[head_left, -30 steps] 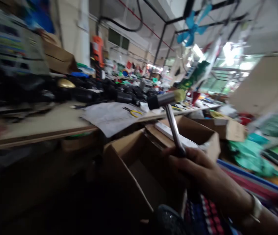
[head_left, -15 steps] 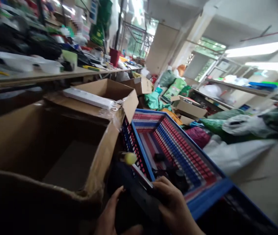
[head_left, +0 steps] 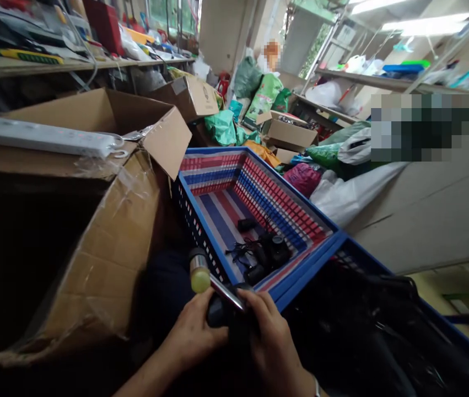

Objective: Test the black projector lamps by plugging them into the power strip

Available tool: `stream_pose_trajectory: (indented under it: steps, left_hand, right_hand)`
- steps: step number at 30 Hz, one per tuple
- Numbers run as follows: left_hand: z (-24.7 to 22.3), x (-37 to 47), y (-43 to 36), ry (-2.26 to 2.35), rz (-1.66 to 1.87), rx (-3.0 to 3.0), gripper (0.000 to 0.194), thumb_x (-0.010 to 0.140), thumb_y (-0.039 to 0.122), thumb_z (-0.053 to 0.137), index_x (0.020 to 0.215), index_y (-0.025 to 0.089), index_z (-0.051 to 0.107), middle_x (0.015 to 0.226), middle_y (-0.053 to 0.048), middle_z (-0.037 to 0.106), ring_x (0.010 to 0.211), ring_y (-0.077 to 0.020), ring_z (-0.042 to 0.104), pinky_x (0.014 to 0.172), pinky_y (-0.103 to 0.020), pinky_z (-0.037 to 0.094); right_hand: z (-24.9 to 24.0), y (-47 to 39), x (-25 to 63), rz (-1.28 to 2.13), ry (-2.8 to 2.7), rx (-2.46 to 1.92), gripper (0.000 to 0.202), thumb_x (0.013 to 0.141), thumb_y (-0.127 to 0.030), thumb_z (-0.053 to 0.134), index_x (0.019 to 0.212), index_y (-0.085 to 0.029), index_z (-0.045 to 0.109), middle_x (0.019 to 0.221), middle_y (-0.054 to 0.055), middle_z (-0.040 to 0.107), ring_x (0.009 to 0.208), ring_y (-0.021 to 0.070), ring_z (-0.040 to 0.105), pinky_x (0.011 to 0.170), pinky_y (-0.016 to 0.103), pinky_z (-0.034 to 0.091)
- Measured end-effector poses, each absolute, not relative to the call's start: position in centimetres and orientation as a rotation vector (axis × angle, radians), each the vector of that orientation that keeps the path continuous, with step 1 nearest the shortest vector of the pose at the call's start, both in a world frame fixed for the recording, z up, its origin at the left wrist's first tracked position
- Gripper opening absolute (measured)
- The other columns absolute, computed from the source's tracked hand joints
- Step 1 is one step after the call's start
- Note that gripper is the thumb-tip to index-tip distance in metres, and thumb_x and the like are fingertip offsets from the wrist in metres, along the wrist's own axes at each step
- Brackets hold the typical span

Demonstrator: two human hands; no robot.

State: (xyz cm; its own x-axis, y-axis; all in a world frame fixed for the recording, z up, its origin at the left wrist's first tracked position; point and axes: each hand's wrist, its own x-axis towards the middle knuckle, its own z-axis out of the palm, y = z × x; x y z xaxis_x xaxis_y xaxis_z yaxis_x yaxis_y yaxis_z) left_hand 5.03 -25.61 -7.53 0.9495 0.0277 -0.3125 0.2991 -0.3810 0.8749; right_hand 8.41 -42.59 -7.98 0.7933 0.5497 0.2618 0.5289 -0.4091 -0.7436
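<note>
My right hand [head_left: 269,336] is closed around a small mallet [head_left: 228,296], whose shiny metal shaft points up and left. Its head has a pale yellow, rounded face and stands just beyond my left fingers. My left hand [head_left: 193,333] is curled with thumb and fingers on a dark, rounded object [head_left: 216,312]; shadow hides most of its shape. Right ahead of both hands is a blue plastic basket [head_left: 304,275] lined with red, white and blue striped sheeting. Several black devices with thin cords [head_left: 265,253] lie in its near end.
An open cardboard box [head_left: 122,248] stands on the left, with a white power strip [head_left: 44,135] lying across its flap. At lower right, another blue crate [head_left: 436,314] holds black, shiny items. Sacks [head_left: 265,96] and bags crowd the back; a cluttered workbench [head_left: 44,66] runs along the left.
The view has swung right and down. My left hand, earlier spread near the dark object, now closes on it. The mallet stays in my right hand, its head now close to my left hand.
</note>
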Motion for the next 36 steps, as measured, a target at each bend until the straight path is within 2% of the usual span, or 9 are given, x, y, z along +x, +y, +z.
stream_pose_trajectory:
  steps: [3,5,8,12,18,23,29,33,36]
  left_hand:
    - [-8.2,7.1,-26.1,0.160,-0.369,1.963,0.059,0.058,0.033,0.069,0.113,0.018,0.050,0.098,-0.005,0.060,0.093,-0.0245,0.055,0.080,-0.031,0.044]
    - [-8.9,8.1,-26.5,0.134,-0.438,1.934,0.058,0.056,0.036,0.072,0.106,0.019,0.050,0.088,-0.001,0.059,0.082,-0.0211,0.055,0.068,-0.027,0.044]
    - [-10.0,9.0,-27.1,0.120,-0.503,1.935,0.052,0.051,0.039,0.076,0.092,0.019,0.052,0.078,0.002,0.056,0.073,-0.0187,0.052,0.057,-0.024,0.039]
    - [-10.9,9.5,-27.2,0.102,-0.520,1.961,0.046,0.050,0.035,0.076,0.088,0.019,0.055,0.075,0.003,0.054,0.072,-0.0178,0.050,0.058,-0.024,0.037]
    - [-11.2,9.6,-26.5,0.067,-0.506,1.950,0.057,0.050,0.028,0.074,0.104,0.020,0.057,0.086,0.001,0.058,0.083,-0.0195,0.053,0.070,-0.025,0.041]
    - [-11.5,9.4,-26.4,0.061,-0.503,1.934,0.059,0.051,0.027,0.074,0.107,0.019,0.057,0.087,0.001,0.060,0.084,-0.0197,0.054,0.072,-0.025,0.044]
    - [-11.8,9.2,-26.3,0.070,-0.489,1.912,0.062,0.049,0.027,0.075,0.108,0.018,0.057,0.088,0.000,0.059,0.085,-0.0204,0.054,0.072,-0.025,0.044]
    - [-12.1,9.2,-26.3,0.069,-0.496,1.866,0.062,0.049,0.027,0.075,0.107,0.018,0.057,0.086,0.001,0.060,0.082,-0.0197,0.055,0.070,-0.025,0.045]
    - [-12.2,9.2,-26.2,0.059,-0.503,1.828,0.060,0.049,0.026,0.076,0.105,0.019,0.057,0.084,0.002,0.060,0.081,-0.0189,0.055,0.069,-0.024,0.044]
  right_hand:
    - [-7.1,-44.6,9.7,0.239,-0.627,-2.032,0.030,0.085,-0.020,0.045,0.114,-0.022,0.050,0.102,0.005,0.058,0.093,0.0143,0.058,0.083,0.024,0.048]
    - [-6.2,-47.0,10.9,0.290,-0.458,-2.046,0.024,0.085,-0.034,0.050,0.103,-0.019,0.055,0.089,0.003,0.060,0.082,0.0133,0.057,0.075,0.022,0.048]
    - [-5.1,-51.4,12.0,0.259,-0.305,-2.103,0.033,0.082,-0.048,0.051,0.085,-0.016,0.054,0.067,0.000,0.054,0.060,0.0100,0.050,0.054,0.020,0.044]
    - [-5.3,-56.1,11.5,0.273,-0.123,-2.095,0.041,0.083,-0.056,0.042,0.093,-0.017,0.049,0.057,-0.004,0.041,0.049,0.0090,0.041,0.044,0.020,0.038]
    - [-6.6,-58.4,10.2,0.504,-0.364,-2.379,0.038,0.087,-0.051,0.035,0.099,-0.020,0.052,0.073,0.002,0.054,0.066,0.0134,0.050,0.061,0.024,0.043]
    - [-7.8,-57.4,10.0,0.550,-0.391,-2.344,0.039,0.090,-0.050,0.027,0.077,-0.018,0.046,0.065,-0.002,0.038,0.057,0.0098,0.034,0.053,0.023,0.032]
    - [-10.5,-56.3,10.4,0.618,-0.564,-2.536,0.031,0.091,-0.044,0.026,0.073,-0.022,0.037,0.056,-0.003,0.036,0.049,0.0108,0.028,0.052,0.028,0.021]
    - [-8.6,-56.8,11.6,0.436,-0.515,-2.495,0.034,0.090,-0.047,0.030,0.072,-0.020,0.040,0.055,-0.004,0.037,0.048,0.0093,0.031,0.048,0.024,0.024]
    - [-7.5,-57.4,11.8,-0.010,-0.360,-2.357,0.029,0.090,-0.043,0.033,0.081,-0.019,0.046,0.062,0.000,0.046,0.053,0.0103,0.040,0.050,0.023,0.034]
